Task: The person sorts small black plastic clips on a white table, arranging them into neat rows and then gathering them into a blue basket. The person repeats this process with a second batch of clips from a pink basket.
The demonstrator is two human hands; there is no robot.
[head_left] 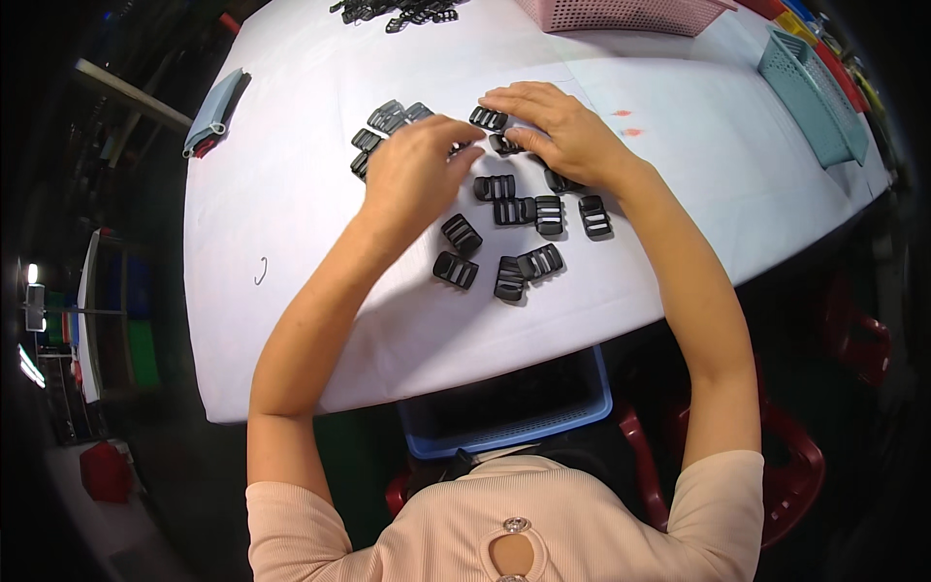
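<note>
Black plastic strap buckles (549,214) lie scattered loosely over the white table in front of me. My left hand (412,165) is curled, and a mostly hidden black buckle shows between its thumb and forefinger. Left of that hand, several more buckles (388,117) lie in a cluster partly covered by it. My right hand (567,131) arches palm down with fingers stretched and thumb apart. Under its fingertips is one buckle (488,118), and another (502,145) sits at its thumb tip. Whether the right hand touches them is hard to see.
A heap of black buckles (398,12) lies at the far edge. Beyond are a pink basket (621,17) and a teal basket (815,107). A folded blue-grey item (215,109) rests at far left. Below the near table edge sits a blue crate (509,438), with red chairs (790,456) to the right.
</note>
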